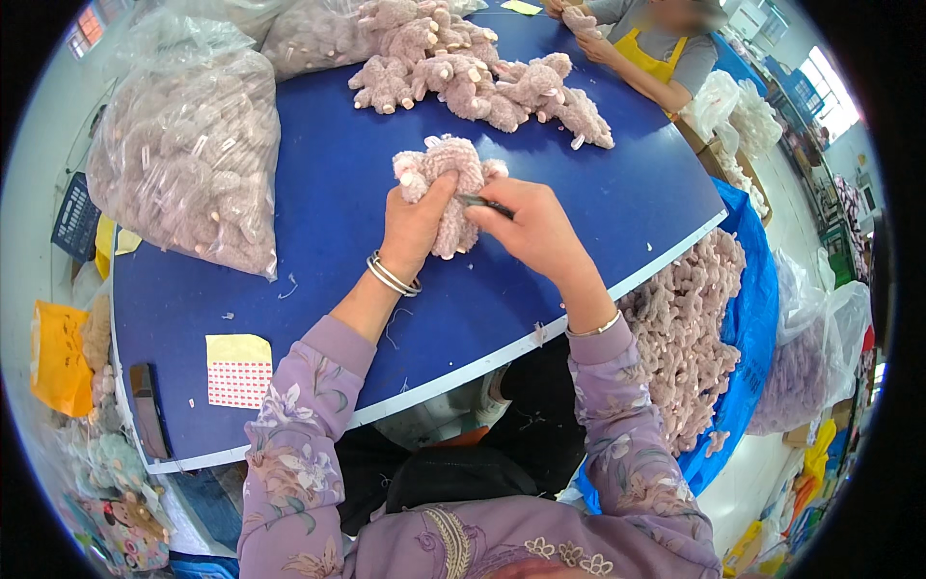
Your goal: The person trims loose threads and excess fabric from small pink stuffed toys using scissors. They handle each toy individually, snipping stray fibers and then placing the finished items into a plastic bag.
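A pinkish-grey plush toy [447, 162] is held above the blue table [521, 289], its fuzzy limbs sticking out. My left hand [417, 224] grips it, thumb pressed on the plush. In my right hand [536, 224] is a slim dark tool [490, 205] with a metal end; the fingers are closed around it and its tip touches the plush. Whether it is tweezers or a small blade is hard to make out. Beyond my hands lies a pile of similar plush toys [463, 72].
A clear bag of plush toys [193, 154] stands at the left. A sticker sheet [238, 372] and a dark flat object [148, 410] lie near the left corner. A blue sack [752, 318] full of plush pieces [683, 338] sits right. Across the table a person [656, 58] handles plush.
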Demonstrator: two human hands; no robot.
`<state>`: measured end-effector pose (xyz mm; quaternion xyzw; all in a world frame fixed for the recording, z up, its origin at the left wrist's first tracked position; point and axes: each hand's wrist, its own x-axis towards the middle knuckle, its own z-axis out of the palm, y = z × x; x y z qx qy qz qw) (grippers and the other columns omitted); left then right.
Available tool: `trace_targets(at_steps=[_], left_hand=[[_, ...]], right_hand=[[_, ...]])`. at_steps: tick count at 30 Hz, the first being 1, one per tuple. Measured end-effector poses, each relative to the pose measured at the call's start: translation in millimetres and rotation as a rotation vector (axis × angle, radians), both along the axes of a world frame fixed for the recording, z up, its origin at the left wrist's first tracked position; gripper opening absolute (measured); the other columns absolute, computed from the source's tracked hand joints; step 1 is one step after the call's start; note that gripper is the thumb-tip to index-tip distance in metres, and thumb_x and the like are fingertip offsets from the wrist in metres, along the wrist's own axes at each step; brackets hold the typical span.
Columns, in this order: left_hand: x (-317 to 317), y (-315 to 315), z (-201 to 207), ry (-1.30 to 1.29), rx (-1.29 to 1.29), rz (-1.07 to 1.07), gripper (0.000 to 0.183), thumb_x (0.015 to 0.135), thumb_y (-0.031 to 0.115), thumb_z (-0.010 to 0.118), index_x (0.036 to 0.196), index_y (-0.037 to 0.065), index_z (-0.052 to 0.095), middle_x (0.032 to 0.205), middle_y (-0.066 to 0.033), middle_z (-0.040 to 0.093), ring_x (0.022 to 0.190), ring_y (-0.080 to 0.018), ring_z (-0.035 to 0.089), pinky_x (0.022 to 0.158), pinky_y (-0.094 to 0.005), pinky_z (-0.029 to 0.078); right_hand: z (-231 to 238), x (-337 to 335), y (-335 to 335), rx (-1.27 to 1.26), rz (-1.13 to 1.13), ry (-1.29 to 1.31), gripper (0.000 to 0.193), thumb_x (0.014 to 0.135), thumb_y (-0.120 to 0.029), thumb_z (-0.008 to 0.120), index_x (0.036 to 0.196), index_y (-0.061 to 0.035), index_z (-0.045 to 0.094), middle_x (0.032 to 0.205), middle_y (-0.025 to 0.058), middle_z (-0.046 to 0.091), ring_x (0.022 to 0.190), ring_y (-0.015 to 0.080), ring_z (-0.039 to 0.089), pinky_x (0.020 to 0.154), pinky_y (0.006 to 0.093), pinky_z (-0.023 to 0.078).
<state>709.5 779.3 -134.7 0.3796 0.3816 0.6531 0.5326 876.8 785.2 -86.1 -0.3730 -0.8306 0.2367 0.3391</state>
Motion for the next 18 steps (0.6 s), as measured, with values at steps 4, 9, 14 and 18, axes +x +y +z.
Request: trace_targets(at_steps=[4, 9, 14, 18], left_hand=[[-3.4, 0.7, 0.5, 0.054, -0.010, -0.002, 0.026, 0.090, 0.021, 0.066, 0.102, -0.002, 0.067, 0.092, -0.0060, 0.069, 0.079, -0.0107, 0.064, 0.068, -0.0266, 0.052], [-0.8, 1.7, -1.3, 0.067, -0.027, 0.005, 0.026, 0.091, 0.022, 0.065, 0.102, -0.002, 0.067, 0.093, -0.0055, 0.069, 0.080, -0.0106, 0.064, 0.069, -0.0264, 0.052], [-3.9, 0.2, 0.0, -0.071, 0.036, -0.034, 0.032, 0.095, 0.028, 0.060, 0.110, 0.000, 0.064, 0.099, -0.0055, 0.067, 0.087, -0.0103, 0.063, 0.073, -0.0263, 0.051], [-2.3, 4.2, -0.2, -0.127, 0.046, -0.109, 0.040, 0.099, 0.035, 0.053, 0.117, 0.000, 0.060, 0.106, -0.0068, 0.065, 0.092, -0.0114, 0.062, 0.079, -0.0274, 0.051]], right_hand=[[10.9, 4.2, -0.3, -0.356, -0.041, 0.404, 0.016, 0.082, -0.015, 0.072, 0.086, -0.0021, 0.063, 0.065, -0.0019, 0.047, 0.062, 0.0083, 0.046, 0.055, 0.0248, 0.038], [0.7, -18.1, -6.7, -0.046, 0.013, 0.256, 0.018, 0.082, -0.014, 0.072, 0.090, -0.0010, 0.063, 0.065, 0.0004, 0.056, 0.058, 0.0088, 0.046, 0.053, 0.0274, 0.040], [33.5, 29.3, -4.4, -0.476, 0.804, 0.379, 0.022, 0.091, -0.015, 0.063, 0.077, 0.0019, 0.063, 0.062, 0.0056, 0.054, 0.051, 0.0135, 0.047, 0.048, 0.0283, 0.037], [25.0, 47.0, 19.8, -0.558, 0.036, 0.835, 0.043, 0.104, -0.035, 0.038, 0.099, 0.0013, 0.061, 0.058, -0.0029, 0.041, 0.047, 0.0053, 0.034, 0.042, 0.0215, 0.027]])
